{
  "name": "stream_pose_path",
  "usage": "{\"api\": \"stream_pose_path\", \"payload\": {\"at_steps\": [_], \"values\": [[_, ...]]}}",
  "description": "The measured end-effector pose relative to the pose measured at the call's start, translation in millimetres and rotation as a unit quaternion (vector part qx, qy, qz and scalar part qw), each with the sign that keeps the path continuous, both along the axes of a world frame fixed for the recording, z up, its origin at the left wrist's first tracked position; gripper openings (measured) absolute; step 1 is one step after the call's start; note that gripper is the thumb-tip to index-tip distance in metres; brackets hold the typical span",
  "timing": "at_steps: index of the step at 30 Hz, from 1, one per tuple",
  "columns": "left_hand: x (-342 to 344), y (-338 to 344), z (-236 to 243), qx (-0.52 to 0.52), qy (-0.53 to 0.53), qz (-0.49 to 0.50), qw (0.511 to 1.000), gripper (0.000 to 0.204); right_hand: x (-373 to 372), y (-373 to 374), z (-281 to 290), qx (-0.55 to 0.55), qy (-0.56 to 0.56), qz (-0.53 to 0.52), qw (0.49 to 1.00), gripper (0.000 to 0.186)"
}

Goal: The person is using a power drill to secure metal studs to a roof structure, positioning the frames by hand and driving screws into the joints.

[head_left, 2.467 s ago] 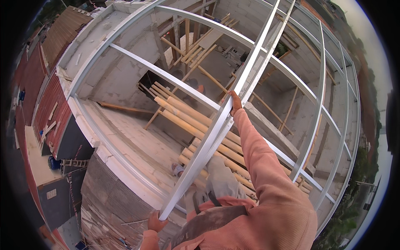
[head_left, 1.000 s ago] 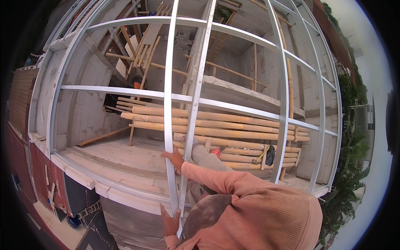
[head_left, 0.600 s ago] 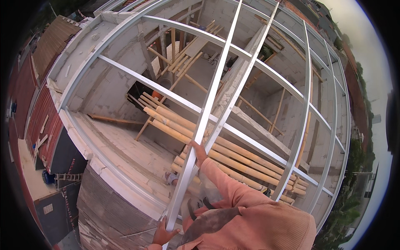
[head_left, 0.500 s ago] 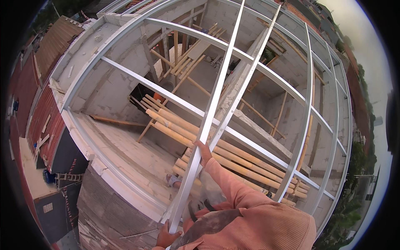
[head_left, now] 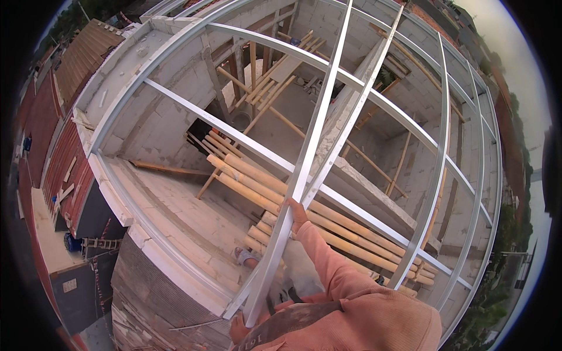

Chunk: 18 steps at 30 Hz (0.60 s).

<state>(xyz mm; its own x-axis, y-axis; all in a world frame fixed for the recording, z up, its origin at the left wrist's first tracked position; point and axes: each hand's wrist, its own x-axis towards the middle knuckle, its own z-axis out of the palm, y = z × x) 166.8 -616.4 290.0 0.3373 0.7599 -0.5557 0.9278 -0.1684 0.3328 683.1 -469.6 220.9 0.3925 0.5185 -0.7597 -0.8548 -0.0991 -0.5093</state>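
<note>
A long silver metal channel (head_left: pixel 274 261) runs from my lap away to the far side, lying over the crossing roof rails. My right hand (head_left: pixel 298 214) wraps round it partway along, the arm stretched forward. Close to my body, my left hand (head_left: pixel 238 330) is at its near end, fingers curled against the metal and partly hidden by my clothing. A second metal channel (head_left: pixel 349 127) lies at a narrow angle to the held one; its near end (head_left: pixel 236 300) shows just left of it.
Metal cross rails (head_left: pixel 224 124) span the open building. Below are a bamboo platform (head_left: pixel 357 234), a foot in a sandal (head_left: pixel 246 256) and block walls (head_left: pixel 170 193). Another bamboo scaffold (head_left: pixel 275 82) stands farther off. A corrugated roof (head_left: pixel 146 284) slopes at lower left.
The near end of the held channel has shifted right, uncovering the second channel's end. My left hand has moved with it. The whole view has shifted slightly.
</note>
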Motion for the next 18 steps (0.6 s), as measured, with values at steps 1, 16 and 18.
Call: {"api": "stream_pose_path", "payload": {"at_steps": [1, 16, 18], "values": [[1, 1, -3, 0.006, -0.008, -0.003, 1.0, 0.09, 0, 1, 2, -0.001, -0.007, 0.006, 1.0, 0.028], [230, 169, 2, -0.032, -0.15, -0.095, 0.984, 0.082, 211, 115, 33, 0.003, -0.18, -0.062, 0.982, 0.033], [299, 212, 1, -0.05, -0.231, -0.119, 0.964, 0.08, 282, 131, 46, 0.014, -0.241, -0.053, 0.969, 0.059]]}}
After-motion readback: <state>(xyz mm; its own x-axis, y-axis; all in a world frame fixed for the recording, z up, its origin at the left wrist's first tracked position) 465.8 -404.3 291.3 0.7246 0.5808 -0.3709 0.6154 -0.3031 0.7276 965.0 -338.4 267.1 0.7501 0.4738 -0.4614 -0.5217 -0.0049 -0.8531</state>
